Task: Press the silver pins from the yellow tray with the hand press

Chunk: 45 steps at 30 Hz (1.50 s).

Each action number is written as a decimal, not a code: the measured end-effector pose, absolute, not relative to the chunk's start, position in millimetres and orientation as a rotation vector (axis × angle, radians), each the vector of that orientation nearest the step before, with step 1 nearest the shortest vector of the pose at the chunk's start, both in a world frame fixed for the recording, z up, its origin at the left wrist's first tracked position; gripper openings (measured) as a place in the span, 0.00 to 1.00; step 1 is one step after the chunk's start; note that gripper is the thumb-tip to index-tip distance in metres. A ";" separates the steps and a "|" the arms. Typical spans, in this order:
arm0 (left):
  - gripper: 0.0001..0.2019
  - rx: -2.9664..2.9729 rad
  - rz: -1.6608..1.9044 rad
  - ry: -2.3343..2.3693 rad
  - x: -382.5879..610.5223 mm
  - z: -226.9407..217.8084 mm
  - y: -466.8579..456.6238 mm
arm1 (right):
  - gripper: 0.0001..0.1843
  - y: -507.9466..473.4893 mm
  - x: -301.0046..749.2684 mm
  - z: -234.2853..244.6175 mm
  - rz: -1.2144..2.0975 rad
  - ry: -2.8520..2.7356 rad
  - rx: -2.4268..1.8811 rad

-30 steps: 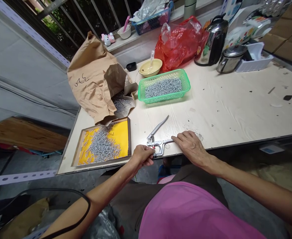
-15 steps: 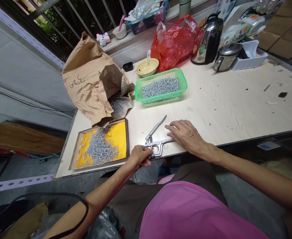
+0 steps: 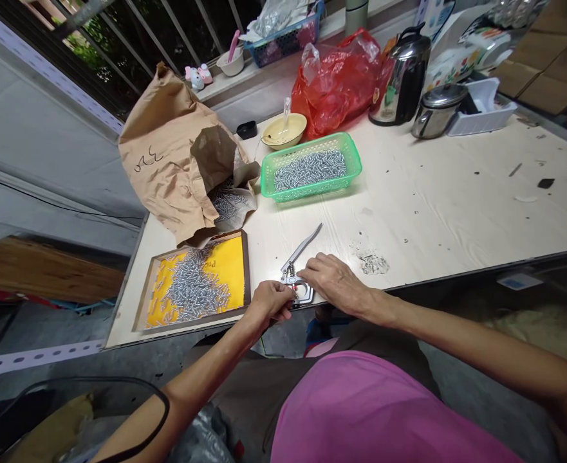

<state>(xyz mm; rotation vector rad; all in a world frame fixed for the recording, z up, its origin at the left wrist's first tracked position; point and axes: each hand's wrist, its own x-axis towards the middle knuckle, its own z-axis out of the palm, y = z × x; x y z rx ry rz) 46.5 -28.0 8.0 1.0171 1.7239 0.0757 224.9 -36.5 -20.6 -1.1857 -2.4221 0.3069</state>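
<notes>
A metal hand press tool point(image 3: 300, 255) lies at the table's near edge, its upper lever raised toward the far side. My left hand point(image 3: 271, 300) is closed at the tool's jaw, pinching something too small to name. My right hand point(image 3: 332, 280) rests over the tool's lower handle with fingers curled toward the jaw. A yellow-lined tray point(image 3: 225, 257) with a heap of small silver metal pieces sits just left of my left hand. A green basket point(image 3: 312, 170) of the same pieces stands farther back.
A torn brown paper bag point(image 3: 167, 167) spilling metal pieces lies at the back left. A yellow bowl point(image 3: 284, 130), red plastic bag point(image 3: 336, 80), kettle point(image 3: 399, 71) and steel pot point(image 3: 435, 109) line the far side. A small debris pile point(image 3: 374, 262) lies right of my hand.
My right hand slid left along the tool's lower handle toward the jaw, uncovering the debris pile. My left hand stayed pinched at the jaw.
</notes>
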 end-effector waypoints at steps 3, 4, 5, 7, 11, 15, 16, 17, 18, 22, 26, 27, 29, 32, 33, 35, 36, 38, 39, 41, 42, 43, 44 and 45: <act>0.08 1.057 0.236 1.693 43.5 17.6 -32.4 | 0.12 -49.5 218.4 -24.8 0.382 -2.341 -1.183; 0.08 1.056 0.286 1.661 42.6 21.2 -34.9 | 0.13 -53.7 216.1 -24.7 0.427 -2.304 -1.193; 0.09 1.052 0.329 1.628 42.0 24.6 -37.6 | 0.14 -57.3 213.6 -24.0 0.485 -2.267 -1.203; 0.12 1.033 0.409 1.575 41.6 29.3 -43.7 | 0.13 -62.3 208.7 -22.1 0.617 -2.191 -1.221; 0.16 0.988 0.579 1.520 43.6 28.7 -54.6 | 0.10 -64.9 200.3 -20.9 0.815 -2.069 -1.226; 0.18 0.966 0.706 1.457 46.7 22.2 -61.6 | 0.09 -67.4 197.4 -23.1 0.883 -1.981 -1.231; 0.19 0.953 0.718 1.447 47.4 20.7 -62.8 | 0.09 -68.9 197.2 -23.7 0.871 -1.973 -1.234; 0.20 0.938 0.720 1.440 48.0 19.3 -63.8 | 0.09 -70.7 197.0 -24.4 0.850 -1.975 -1.238; 0.21 0.925 0.717 1.436 48.4 17.8 -64.8 | 0.09 -72.5 196.7 -25.2 0.825 -1.985 -1.242; 0.21 0.929 0.710 1.470 47.8 10.7 -66.8 | 0.11 -78.2 195.6 -27.7 0.700 -2.046 -1.281; 0.19 1.052 0.679 1.629 42.4 3.0 -64.2 | 0.11 -74.3 205.0 -27.8 0.546 -2.039 -1.328; 0.19 1.074 0.658 1.667 40.9 1.3 -63.1 | 0.12 -71.9 209.9 -27.9 0.496 -2.015 -1.365; 0.18 1.100 0.610 1.717 38.4 -1.5 -60.9 | 0.12 -67.3 220.8 -29.2 0.388 -1.973 -1.442; 0.17 1.130 0.592 1.724 37.7 -4.0 -58.9 | 0.12 -64.4 234.2 -34.4 0.282 -1.967 -1.508; 0.17 1.134 0.595 1.719 38.2 -4.2 -58.7 | 0.12 -64.8 236.8 -36.8 0.272 -1.969 -1.513; 0.18 1.125 0.590 1.721 39.7 -4.1 -58.8 | 0.13 -67.0 238.8 -41.7 0.285 -1.969 -1.511; 0.19 1.117 0.578 1.728 40.4 -3.9 -58.9 | 0.13 -68.4 238.7 -43.7 0.295 -1.965 -1.506; 0.20 1.103 0.553 1.735 41.4 -3.6 -59.3 | 0.13 -70.7 237.5 -46.5 0.312 -1.957 -1.503; 0.20 1.101 0.545 1.733 41.5 -3.7 -59.5 | 0.13 -71.4 236.8 -47.2 0.317 -1.953 -1.507; 0.19 1.099 0.533 1.737 41.5 -4.1 -59.7 | 0.14 -71.9 235.9 -47.4 0.324 -1.943 -1.517; 0.19 1.100 0.525 1.745 41.4 -4.4 -59.7 | 0.15 -71.9 235.7 -47.1 0.327 -1.939 -1.519; 0.18 1.100 0.515 1.754 41.4 -4.7 -59.6 | 0.15 -71.8 235.7 -46.7 0.330 -1.937 -1.519; 0.18 1.100 0.505 1.763 41.4 -5.0 -59.4 | 0.16 -71.7 235.8 -46.4 0.332 -1.935 -1.519; 0.18 1.100 0.494 1.766 41.6 -5.2 -59.0 | 0.16 -71.6 236.0 -46.1 0.336 -1.936 -1.519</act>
